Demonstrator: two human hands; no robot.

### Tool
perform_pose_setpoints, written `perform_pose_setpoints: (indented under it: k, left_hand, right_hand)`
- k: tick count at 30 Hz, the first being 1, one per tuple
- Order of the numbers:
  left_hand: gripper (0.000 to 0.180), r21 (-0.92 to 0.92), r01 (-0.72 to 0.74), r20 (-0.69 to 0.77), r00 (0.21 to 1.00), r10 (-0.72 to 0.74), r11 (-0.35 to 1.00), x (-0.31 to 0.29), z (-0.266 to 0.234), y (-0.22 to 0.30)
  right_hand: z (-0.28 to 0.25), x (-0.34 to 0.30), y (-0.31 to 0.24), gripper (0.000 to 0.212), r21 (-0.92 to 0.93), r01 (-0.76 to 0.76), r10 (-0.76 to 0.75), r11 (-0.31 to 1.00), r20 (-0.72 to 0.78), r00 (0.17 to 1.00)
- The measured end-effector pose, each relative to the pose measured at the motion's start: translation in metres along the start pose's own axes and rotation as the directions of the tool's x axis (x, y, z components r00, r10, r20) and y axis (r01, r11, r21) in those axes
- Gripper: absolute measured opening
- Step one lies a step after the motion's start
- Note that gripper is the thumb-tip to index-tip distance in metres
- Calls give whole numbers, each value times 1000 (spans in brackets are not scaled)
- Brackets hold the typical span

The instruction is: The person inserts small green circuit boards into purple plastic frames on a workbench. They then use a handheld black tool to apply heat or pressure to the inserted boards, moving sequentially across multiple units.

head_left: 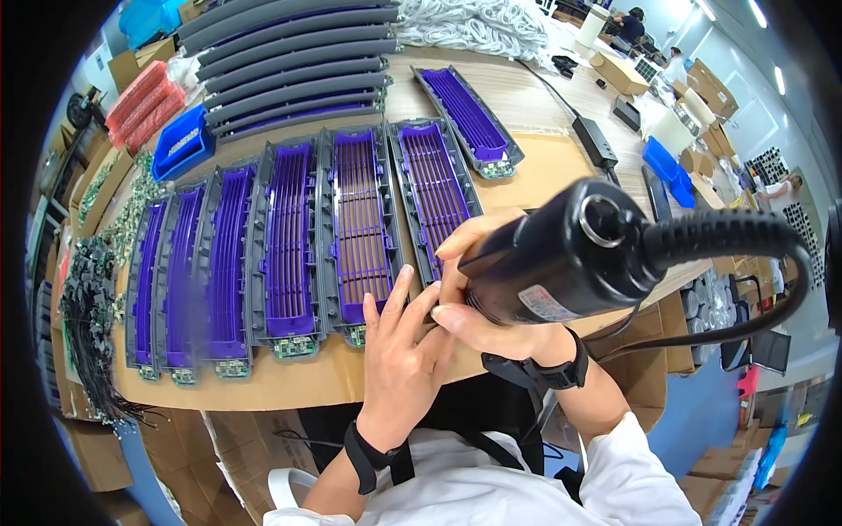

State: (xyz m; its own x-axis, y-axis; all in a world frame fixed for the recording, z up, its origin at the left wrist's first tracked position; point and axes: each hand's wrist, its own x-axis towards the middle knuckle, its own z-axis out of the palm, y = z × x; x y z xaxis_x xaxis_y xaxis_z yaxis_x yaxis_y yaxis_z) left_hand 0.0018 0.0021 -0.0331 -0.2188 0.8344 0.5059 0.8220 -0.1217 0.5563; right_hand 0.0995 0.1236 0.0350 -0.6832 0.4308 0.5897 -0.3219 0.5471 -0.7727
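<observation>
My right hand (478,302) grips a black electric screwdriver (561,254) with a hanging ring and a thick cord at its top end. The tool's tip is hidden behind my hands. My left hand (408,351) lies with fingers stretched out over the lower ends of two grey housings with purple slatted inserts, close beside my right hand. Under the fingertips is one housing (361,219); the other housing (434,188) runs up from between both hands. Small green circuit boards (294,347) show at the near ends of several housings in the row.
More housings stand in a stack (298,61) at the far left, and a single one (469,118) lies beyond the row. A blue bin (182,142), black cables (92,324), white cable bundles (474,31) and a black power adapter (595,142) surround the work area. Cardboard (298,386) covers the table's front.
</observation>
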Motion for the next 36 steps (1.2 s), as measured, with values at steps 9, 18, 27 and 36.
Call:
perform_pose_setpoints:
  k: [9, 18, 27, 36]
  left_hand:
    - [21, 34, 27, 19, 999, -28, 999, -3, -15, 3]
    - [48, 272, 227, 62, 966, -253, 935, -14, -58, -16]
    - [32, 195, 177, 62, 979, -192, 965, -20, -46, -18]
    - [32, 190, 113, -1, 993, -115, 975, -25, -45, -24]
  right_hand:
    - [-19, -12, -41, 64, 240, 216, -94, 947, -435, 895]
    - [-59, -38, -39, 49, 114, 80, 22, 990, -693, 721]
    - [-52, -37, -30, 45, 161, 27, 88, 987, -663, 743]
    - [-48, -36, -26, 42, 189, 20, 108, 982, -641, 760]
